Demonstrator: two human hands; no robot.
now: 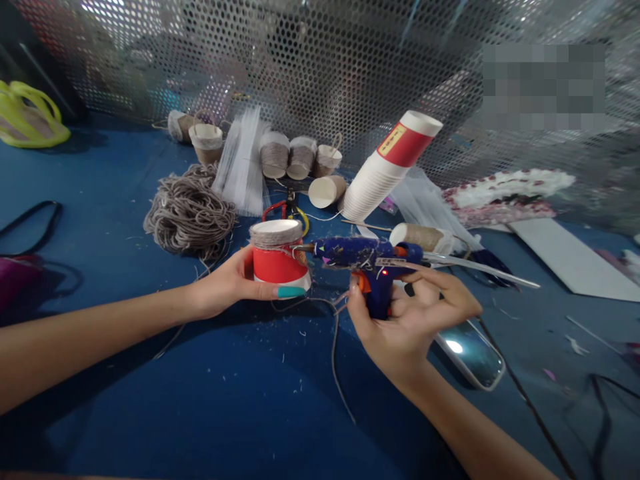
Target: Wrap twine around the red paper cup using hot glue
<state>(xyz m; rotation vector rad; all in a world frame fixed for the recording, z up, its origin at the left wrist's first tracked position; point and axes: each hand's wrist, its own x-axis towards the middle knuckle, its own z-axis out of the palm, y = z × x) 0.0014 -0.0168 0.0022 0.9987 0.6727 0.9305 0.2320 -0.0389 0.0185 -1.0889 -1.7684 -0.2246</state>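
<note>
A red paper cup point(281, 265) is held by my left hand point(250, 280), fingers behind it and thumb with a teal nail across its lower front. Grey twine point(276, 233) winds around the end of the cup that faces up. My right hand point(405, 313) grips a blue glue gun point(353, 251) by its handle, a finger on the orange trigger. The gun's nozzle points left and is at the twine's lower edge; whether it touches cannot be made out. A clear glue stick point(480, 268) sticks out of the gun's rear. Loose twine point(336, 353) trails below the cup.
Behind the cup lie a grey twine bundle point(190, 210), red-and-yellow-handled scissors point(290, 208), several twine-wrapped cups point(275, 155) and a leaning cup stack point(375, 180). A phone point(473, 353) lies by my right wrist. A perforated metal panel point(320, 60) stands at the back.
</note>
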